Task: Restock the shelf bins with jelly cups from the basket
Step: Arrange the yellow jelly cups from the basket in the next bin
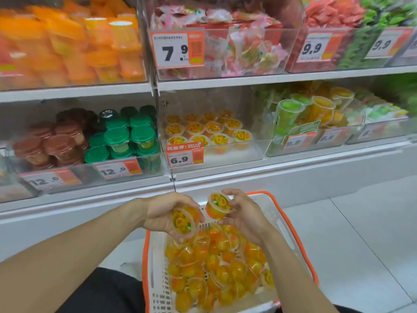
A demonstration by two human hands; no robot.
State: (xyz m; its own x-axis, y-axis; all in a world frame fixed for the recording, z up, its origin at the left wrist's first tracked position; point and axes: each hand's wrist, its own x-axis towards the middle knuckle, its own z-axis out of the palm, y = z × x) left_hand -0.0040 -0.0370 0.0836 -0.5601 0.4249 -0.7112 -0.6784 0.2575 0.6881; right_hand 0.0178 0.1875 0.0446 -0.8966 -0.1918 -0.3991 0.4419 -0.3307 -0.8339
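**Two jelly cups in hand above the basket**

I take the white basket [155, 256] with its orange rim as my landmark. It sits on the floor just below me, holding a loose heap of orange jelly cups [216, 265] that fills most of its bottom. At its near left corner I see my dark-clothed knee [108, 292].

Above the basket's far end, both of my hands are raised. My left hand [162, 213] curls its fingers around one jelly cup [184, 222], tipped so its printed lid faces me. My right hand [243, 213] pinches a second jelly cup [217, 205] between thumb and fingers, tilted with its lid toward the upper left. The two cups are just beside each other; I cannot tell whether they touch.

Beyond the basket, the lower shelf carries a clear bin [225, 152] directly behind my hands, tagged 6.9 [185, 158]. Matching jelly cups stand upright in rows at its back and left, with bare floor showing at its front right. Left of that bin are green-lidded cups [126, 136] and brown-lidded cups [56, 143], tagged 12.0. To its right lie green and yellow cups [311, 107] on their sides.

Farther up, the upper shelf holds orange packs [74, 41] and pink wrapped sweets [225, 41] behind a 7.9 tag [178, 49].
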